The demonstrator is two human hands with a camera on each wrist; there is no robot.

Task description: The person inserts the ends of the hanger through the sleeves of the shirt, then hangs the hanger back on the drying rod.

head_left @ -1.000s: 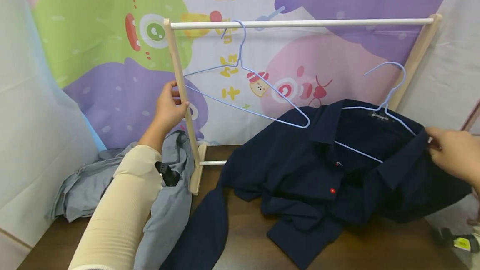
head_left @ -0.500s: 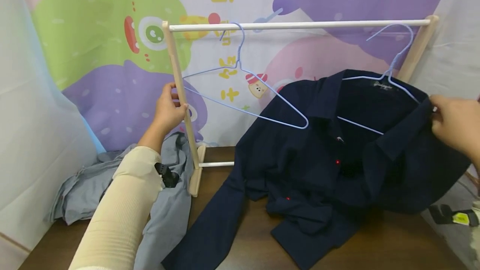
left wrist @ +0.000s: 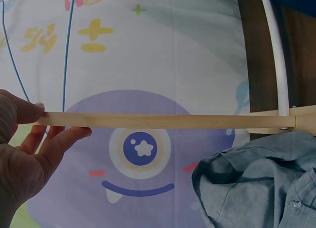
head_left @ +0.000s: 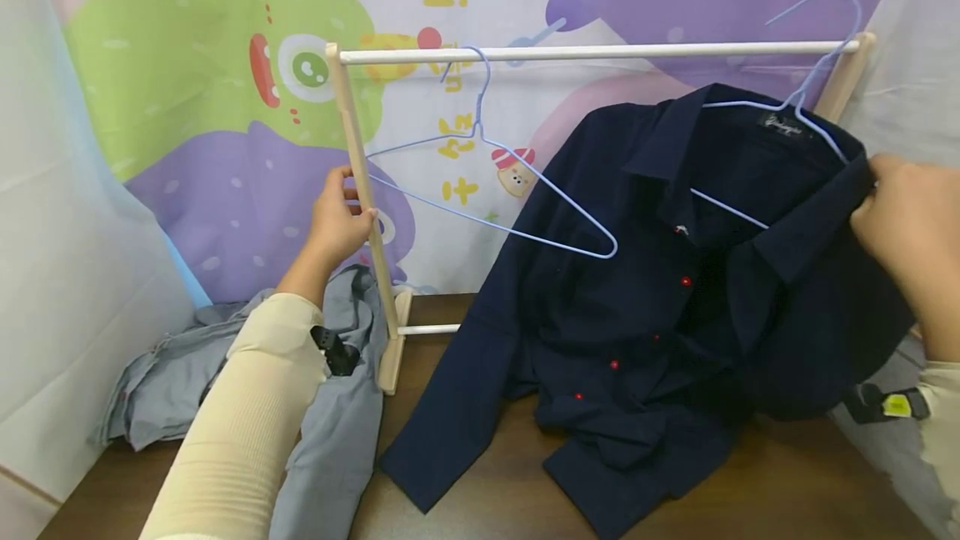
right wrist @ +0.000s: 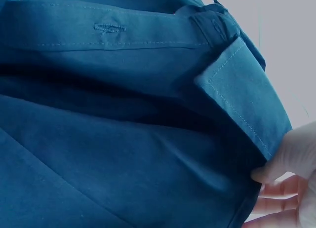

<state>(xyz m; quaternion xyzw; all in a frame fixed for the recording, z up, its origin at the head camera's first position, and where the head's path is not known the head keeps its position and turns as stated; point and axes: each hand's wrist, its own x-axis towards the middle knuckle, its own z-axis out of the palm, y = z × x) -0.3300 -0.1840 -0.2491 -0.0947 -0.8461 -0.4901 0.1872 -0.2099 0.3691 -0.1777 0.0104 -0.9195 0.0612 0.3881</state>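
Note:
My left hand (head_left: 339, 213) grips the left wooden post of a small clothes rack (head_left: 362, 169); in the left wrist view, thumb and fingers lie on opposite sides of that post (left wrist: 173, 121). A navy shirt (head_left: 585, 273) with red buttons sits on a light-blue wire hanger (head_left: 801, 95). My right hand (head_left: 907, 227) pinches the shirt at its right shoulder beside the collar, and the hanger's end there is hidden. The hook rises above the rack's white top rail (head_left: 600, 52) near its right end; its shank crosses in front of the rail. The shirt's lower part rests on the table.
A second blue wire hanger (head_left: 478, 111), bare, hangs from the rail's left part. Grey clothing (head_left: 322, 440) lies on the brown table (head_left: 810, 490) at the left, beside the rack's foot (head_left: 393, 357). A printed cartoon cloth (head_left: 247, 182) hangs behind the rack.
My right hand has raised the shirt and its hanger, bringing the hook from below the rail to above it. The shirt's sleeve has slid up the table. My left hand stays on the post.

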